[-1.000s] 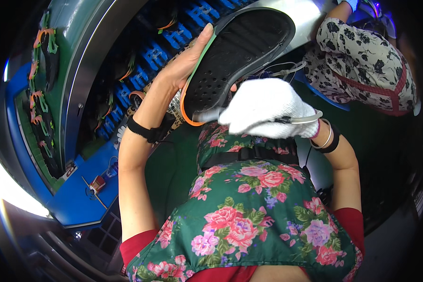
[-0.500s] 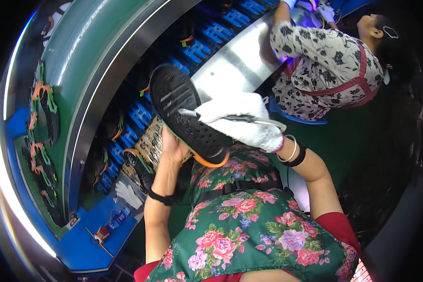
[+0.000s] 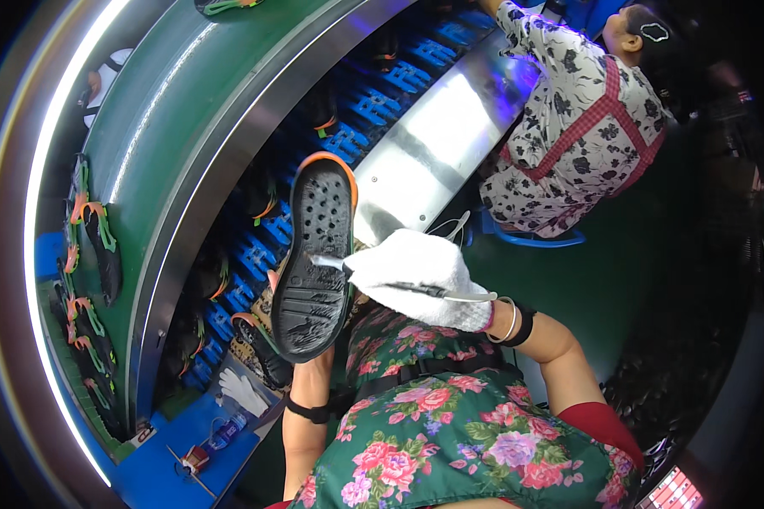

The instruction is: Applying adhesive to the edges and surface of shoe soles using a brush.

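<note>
A black shoe sole [image 3: 316, 297] with an orange rim at its far end is held up before me, its hollow inner face toward me. Round holes dot the far half; ridges with wet-looking whitish streaks cover the near half. My bare left hand [image 3: 317, 363] grips it from beneath, most of the fingers hidden behind it. In a white glove, my right hand [image 3: 420, 276] is closed around a thin brush [image 3: 329, 262] with a pale tube trailing from it. The brush tip meets the inner face near the middle of the sole.
Blue racks [image 3: 380, 106] with shoe parts run below the curved green conveyor [image 3: 174, 93]. A shiny metal plate [image 3: 424, 140] lies ahead. On a blue table [image 3: 157, 458] are a white glove [image 3: 242, 392] and a bottle [image 3: 227, 431]. A co-worker [image 3: 569, 127] sits at the right.
The sole has been turned end for end: its orange rim was nearest me and is now at the far end. My right hand and brush have shifted nearer to me.
</note>
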`<state>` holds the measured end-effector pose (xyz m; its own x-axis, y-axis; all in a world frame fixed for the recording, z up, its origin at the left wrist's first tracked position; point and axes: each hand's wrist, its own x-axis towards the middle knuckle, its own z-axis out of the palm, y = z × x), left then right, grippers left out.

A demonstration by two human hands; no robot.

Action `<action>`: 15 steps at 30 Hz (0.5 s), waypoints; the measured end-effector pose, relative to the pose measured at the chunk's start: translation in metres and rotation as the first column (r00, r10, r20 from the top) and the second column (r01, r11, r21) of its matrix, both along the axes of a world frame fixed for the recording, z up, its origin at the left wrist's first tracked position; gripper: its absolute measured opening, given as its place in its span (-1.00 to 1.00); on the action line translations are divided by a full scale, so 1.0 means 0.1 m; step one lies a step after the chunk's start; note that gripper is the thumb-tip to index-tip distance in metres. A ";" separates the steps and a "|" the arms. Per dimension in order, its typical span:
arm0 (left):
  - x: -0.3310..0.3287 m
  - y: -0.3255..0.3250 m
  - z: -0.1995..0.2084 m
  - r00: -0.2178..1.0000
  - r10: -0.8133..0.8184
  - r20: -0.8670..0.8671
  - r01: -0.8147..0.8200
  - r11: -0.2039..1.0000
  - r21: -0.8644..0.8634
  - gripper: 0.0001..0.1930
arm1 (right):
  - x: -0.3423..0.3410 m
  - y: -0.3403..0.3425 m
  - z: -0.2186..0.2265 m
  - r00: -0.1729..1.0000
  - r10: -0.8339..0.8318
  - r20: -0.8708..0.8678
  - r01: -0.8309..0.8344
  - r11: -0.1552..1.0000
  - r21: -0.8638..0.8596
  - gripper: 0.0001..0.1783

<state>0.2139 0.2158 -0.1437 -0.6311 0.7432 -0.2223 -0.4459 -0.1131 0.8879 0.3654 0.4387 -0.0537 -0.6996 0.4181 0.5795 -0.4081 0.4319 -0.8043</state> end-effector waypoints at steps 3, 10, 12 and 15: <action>0.24 0.43 0.62 0.868 -0.035 0.496 -0.241 0.844 0.480 -0.25 | -0.02 0.13 0.17 0.996 -0.083 -0.034 0.084 0.996 0.041 -0.72; 0.22 0.84 0.73 0.608 -0.266 0.748 -0.225 0.846 0.483 -0.05 | -0.27 0.33 0.46 0.995 -0.095 -0.044 0.103 0.965 0.241 -0.70; 0.12 0.61 0.59 0.588 -0.254 0.768 -0.296 0.816 0.496 -0.11 | -0.49 0.27 0.51 0.999 0.006 -0.048 0.000 0.992 0.129 -0.69; 0.24 0.87 0.77 0.551 -0.285 0.784 -0.293 0.814 0.501 -0.03 | -0.51 0.41 0.68 0.997 0.030 -0.064 -0.021 0.990 0.142 -0.66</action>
<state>0.2375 0.3030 -0.0665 -0.3918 0.8972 -0.2037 -0.9064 -0.4145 -0.0820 0.3148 0.4798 0.0145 -0.6673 0.3112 0.6766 -0.4706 0.5279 -0.7070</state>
